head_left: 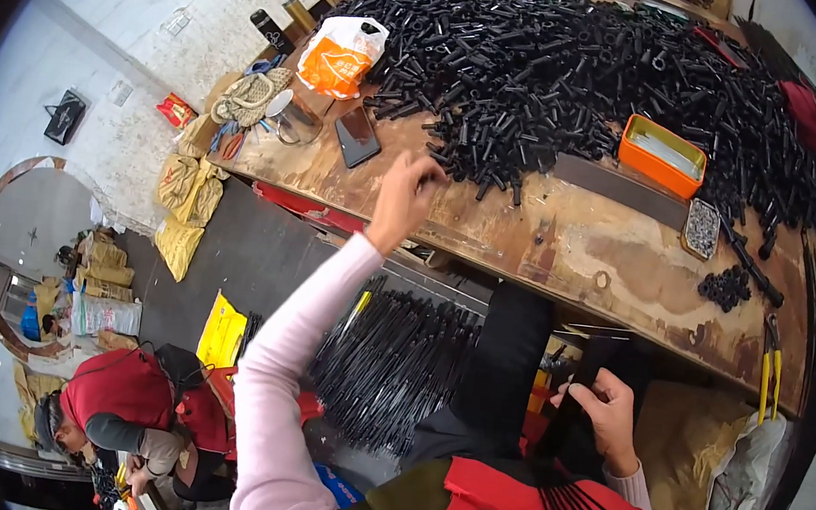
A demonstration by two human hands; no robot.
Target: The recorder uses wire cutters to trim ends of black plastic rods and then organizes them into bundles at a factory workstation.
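While the view is running from left to right, these lines are following it:

Far left, floor: another person in a red top [115,393] is crouching low beside stacked tan sacks [181,214] and a yellow bag [221,331].

Table's left end: an orange-and-white plastic bag [341,54], a clear glass jar [295,119] and a dark flat phone [357,136] are lying on the worn brown wooden table [570,248].

Left hand: the left hand [404,197], on a pale pink sleeve, is stretching out over the table edge; its fingers are bunching together at the near fringe of the pile, and I cannot tell whether they are pinching a piece.

Pile: a broad heap of short black plastic tubes [570,72] is covering the far half of the table, just beyond those fingertips.

Below the table: a bundle of long thin black rods [395,364] is leaning under the table edge.

Right hand: the right hand [606,414] is curling closed around a bunch of slim black rods [573,465], held near the lap, their ends fanning out downward.

Table's right part: an orange rectangular tin [662,155] is sitting beside a grey flat bar [619,188], with a small cluster of black rings [724,287] nearby.

Right edge: yellow-handled pliers [769,369] are lying at the table's corner.
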